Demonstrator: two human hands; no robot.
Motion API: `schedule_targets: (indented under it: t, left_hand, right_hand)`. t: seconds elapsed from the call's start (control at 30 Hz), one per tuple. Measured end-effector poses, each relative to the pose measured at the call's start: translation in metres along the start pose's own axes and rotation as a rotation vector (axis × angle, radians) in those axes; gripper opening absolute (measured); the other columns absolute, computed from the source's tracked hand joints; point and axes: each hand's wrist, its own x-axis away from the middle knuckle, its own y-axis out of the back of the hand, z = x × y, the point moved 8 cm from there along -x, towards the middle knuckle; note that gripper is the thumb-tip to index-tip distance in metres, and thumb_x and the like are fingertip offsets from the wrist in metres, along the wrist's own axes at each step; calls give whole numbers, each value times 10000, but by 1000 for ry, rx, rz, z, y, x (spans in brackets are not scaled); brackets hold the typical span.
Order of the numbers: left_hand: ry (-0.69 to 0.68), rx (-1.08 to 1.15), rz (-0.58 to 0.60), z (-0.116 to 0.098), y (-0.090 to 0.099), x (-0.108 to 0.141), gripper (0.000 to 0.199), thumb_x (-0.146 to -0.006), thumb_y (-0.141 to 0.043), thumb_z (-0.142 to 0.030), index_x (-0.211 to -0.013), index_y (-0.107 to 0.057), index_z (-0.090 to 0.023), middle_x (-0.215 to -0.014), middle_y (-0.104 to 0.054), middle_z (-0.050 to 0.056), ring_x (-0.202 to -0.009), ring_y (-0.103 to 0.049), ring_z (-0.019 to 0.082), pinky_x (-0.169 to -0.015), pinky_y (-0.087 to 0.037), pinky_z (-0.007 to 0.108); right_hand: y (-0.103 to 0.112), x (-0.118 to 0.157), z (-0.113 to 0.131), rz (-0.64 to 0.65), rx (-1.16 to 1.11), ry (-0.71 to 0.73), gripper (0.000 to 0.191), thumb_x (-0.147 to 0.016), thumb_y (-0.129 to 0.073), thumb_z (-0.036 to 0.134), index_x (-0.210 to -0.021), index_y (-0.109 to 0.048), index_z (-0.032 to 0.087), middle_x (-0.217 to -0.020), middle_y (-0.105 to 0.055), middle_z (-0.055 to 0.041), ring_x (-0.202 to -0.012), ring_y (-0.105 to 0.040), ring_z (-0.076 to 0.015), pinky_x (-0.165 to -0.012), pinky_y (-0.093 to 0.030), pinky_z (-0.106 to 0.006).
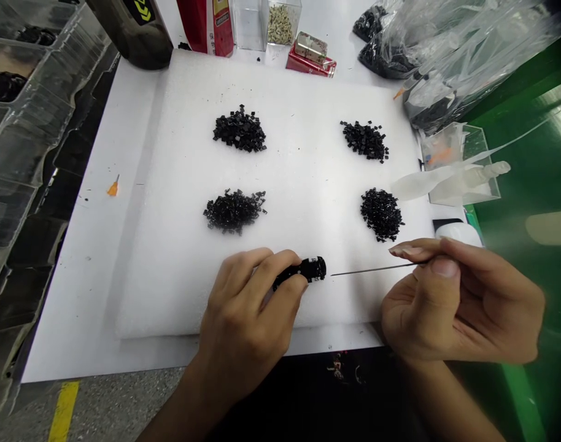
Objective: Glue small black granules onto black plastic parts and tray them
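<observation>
My left hand [253,307] is closed around a small black cylindrical part [313,269], whose right end sticks out past the fingertips. From the right, my right hand [460,294] pinches a thin metal needle [377,269] between thumb and fingers. The needle's tip points left and stops just short of the black part, apart from it. Both hands are over the front of a white foam pad [299,178]. Behind them lie piles of tiny black pieces: a front left pile [234,212], a front right pile [382,213], a back left pile [240,130] and a back right pile [365,141].
At the right stand a translucent squeeze bottle [460,181] and a clear box [487,195]. Plastic bags [428,61] of black pieces lie behind. A red box [303,63], a dark bottle [145,37] and an orange dispensing tip [113,187] are around the pad. Compartment trays [36,123] line the left.
</observation>
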Motion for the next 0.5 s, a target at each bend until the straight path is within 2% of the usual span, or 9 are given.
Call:
schedule_targets:
  t: [0.2,0.33,0.5]
  left_hand:
    - [17,12,17,3,0,-1,147,-888,-715,-41,-988,-744,-146,-1126,-766,75,-1063,-647,239,-894,-546,426]
    - [-84,1,75,-5,-1,-1,238,-891,-698,-33,-1099,-739,-141,-1273,-743,95,-1199,-637,286,-945,-540,470]
    - [-194,-60,221,-13,-10,-2,366,-961,-615,-68,-1294,-686,-204,-1444,-660,38,-1297,-601,310,-1006,-487,520]
  right_hand:
    - [7,-2,-13,-219,-8,-44,245,-873,-667,77,-989,-805,243,-820,-710,-5,-599,-675,-187,-504,-571,-379]
    - [10,-1,-27,-278,-35,-111,217,-861,-674,112,-958,-797,263,-792,-685,9,-550,-638,-175,-477,-566,-377]
    - [13,0,-32,-287,-75,-185,167,-862,-679,141,-974,-768,227,-778,-669,15,-581,-650,-163,-512,-583,-351]
